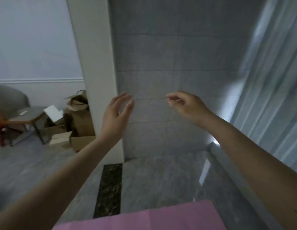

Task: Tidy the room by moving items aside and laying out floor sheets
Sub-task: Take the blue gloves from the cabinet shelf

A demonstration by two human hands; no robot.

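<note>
Now, hands: both are raised in front of a grey tiled wall (169, 63), apart from each other and holding nothing.
Left hand (115, 113): fingers straight and loosely spread, palm turned inward, close to the white pillar (94, 72).
Right hand (186, 105): fingers loosely curled, fingertips drooping toward the thumb; blur hides whether they touch.
Floor sheet: a pink sheet (161, 218) lies at the bottom edge of view, well below both hands and touching neither.
Floor (152, 180): grey, with a dark speckled strip (109, 188) running from the pillar's foot toward the sheet.
Left corner: cardboard boxes (78, 127) piled beside the pillar, a grey chair (16, 105) next to them.
Right side: a pale curtain (269, 80), blurred.
</note>
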